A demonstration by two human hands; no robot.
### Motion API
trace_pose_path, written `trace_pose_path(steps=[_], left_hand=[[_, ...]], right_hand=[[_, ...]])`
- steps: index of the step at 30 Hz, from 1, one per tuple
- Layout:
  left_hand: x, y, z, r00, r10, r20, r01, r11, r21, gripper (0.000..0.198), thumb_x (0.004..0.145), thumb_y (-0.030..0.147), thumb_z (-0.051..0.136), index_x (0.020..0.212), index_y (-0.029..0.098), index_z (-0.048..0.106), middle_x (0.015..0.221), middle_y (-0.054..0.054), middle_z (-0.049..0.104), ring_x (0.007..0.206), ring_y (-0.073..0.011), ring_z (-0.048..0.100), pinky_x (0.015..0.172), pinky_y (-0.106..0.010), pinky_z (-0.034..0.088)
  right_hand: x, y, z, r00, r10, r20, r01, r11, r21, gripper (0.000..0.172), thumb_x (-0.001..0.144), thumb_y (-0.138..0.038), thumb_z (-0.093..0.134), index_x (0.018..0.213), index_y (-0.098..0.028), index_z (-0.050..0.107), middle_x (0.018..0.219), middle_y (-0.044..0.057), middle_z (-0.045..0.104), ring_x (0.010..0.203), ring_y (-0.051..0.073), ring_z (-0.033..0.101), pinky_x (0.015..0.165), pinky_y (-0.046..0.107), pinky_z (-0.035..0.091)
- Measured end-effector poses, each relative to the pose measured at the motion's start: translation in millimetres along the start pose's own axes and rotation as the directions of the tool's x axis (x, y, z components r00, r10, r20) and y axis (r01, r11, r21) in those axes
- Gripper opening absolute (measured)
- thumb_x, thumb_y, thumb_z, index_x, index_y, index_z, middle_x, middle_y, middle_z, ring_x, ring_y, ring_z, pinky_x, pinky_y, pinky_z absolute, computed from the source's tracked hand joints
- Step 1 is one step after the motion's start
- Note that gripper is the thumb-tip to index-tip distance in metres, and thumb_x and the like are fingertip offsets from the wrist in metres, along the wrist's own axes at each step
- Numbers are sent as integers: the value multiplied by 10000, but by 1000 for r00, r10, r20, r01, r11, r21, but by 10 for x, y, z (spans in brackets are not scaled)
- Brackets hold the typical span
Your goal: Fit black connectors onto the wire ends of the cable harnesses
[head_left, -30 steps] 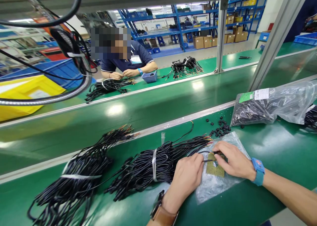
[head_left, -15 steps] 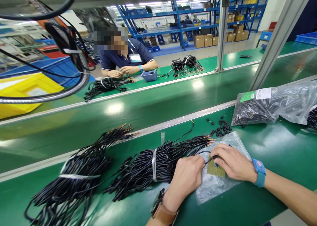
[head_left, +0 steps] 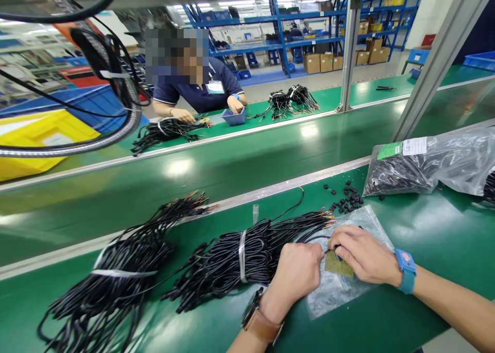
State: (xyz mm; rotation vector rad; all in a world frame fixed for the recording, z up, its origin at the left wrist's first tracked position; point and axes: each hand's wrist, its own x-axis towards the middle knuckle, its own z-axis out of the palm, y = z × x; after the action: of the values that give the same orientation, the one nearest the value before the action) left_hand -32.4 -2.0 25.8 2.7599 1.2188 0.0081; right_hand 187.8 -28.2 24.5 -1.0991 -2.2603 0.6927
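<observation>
Brt w/ ceiling lights on, glare spots on green surface, L bkgd blurry.

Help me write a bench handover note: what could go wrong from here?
The black cable that seems pinched between the left grip and right grip might slip, and its end is hidden. The small black parts lie loose just beyond the right grip, so a sweep could scatter them. The wire ends of the cable bundle fan out close by and might snag.
</observation>
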Motion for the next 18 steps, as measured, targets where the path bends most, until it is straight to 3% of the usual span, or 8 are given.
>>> trace_pose_path(steps=[4,8,13,18], left_hand=[[-28,21,-14,997,2,-74,-6,998,-56,157,979,202,440,873,213,554,785,-10,690,706,-199,666,584,-344,284],[-41,21,8,993,33,-117,-46,994,-104,109,981,198,457,909,216,537,836,-6,672,711,-181,640,601,-334,336],[-41,-18,55,980,78,-183,-104,985,-136,208,992,182,435,803,217,515,729,9,636,632,-150,595,578,-320,302],[-30,-26,65,981,72,-181,-93,989,-112,220,963,167,453,758,208,519,652,12,633,585,-153,600,559,-338,230]], right_hand=[[-1,-8,2,1000,1,21,0,999,-54,233,1077,-282,344,1076,-200,562,1153,113,631,1111,265,574,972,461,476],[-5,33,7,998,-17,-63,14,999,-39,225,1074,-264,355,1082,-204,573,1147,109,649,1109,254,587,972,440,486],[-11,97,7,981,-33,-189,36,999,16,211,1072,-268,385,1087,-208,587,1078,93,655,1049,236,598,935,409,499],[-4,94,6,983,-46,-178,53,998,32,180,1068,-264,392,1068,-208,562,1054,85,642,991,234,595,887,409,496]])
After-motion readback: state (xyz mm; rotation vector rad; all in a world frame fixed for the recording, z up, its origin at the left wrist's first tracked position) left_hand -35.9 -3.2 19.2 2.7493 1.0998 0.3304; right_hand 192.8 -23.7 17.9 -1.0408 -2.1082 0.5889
